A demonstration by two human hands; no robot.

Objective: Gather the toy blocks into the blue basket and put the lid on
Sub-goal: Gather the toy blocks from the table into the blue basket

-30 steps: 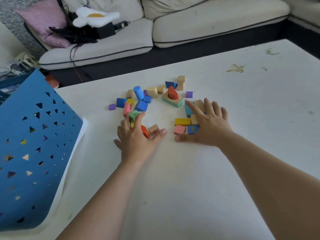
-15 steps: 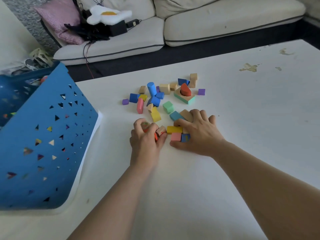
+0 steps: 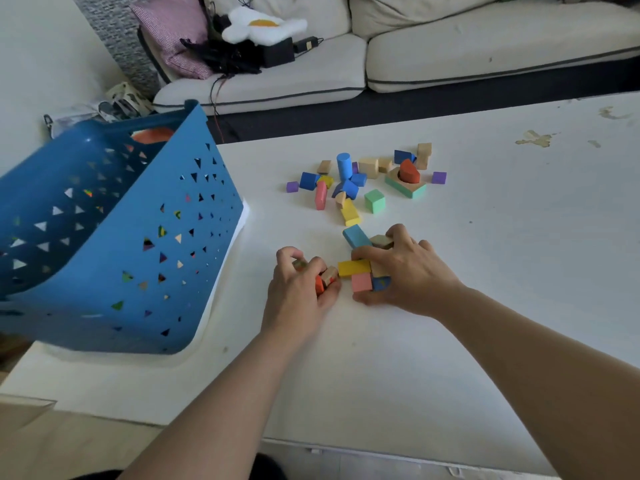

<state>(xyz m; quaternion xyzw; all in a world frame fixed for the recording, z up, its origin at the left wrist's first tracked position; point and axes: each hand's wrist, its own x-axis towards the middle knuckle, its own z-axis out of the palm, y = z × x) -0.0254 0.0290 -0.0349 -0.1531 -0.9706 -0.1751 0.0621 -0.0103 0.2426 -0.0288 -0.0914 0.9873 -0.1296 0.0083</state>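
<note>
Cream sofa (image 3: pixel 485 53), pink cushion (image 3: pixel 173 32), fried-egg plush (image 3: pixel 263 27), white table (image 3: pixel 519 237).

Both bare forearms reach forward over the table, the hands low and close together. The left hand (image 3: pixel 298 289) is curled into a loose fist, thumb tucked in. The right hand (image 3: pixel 407 271) lies palm down, fingers bent and clawed.
</note>
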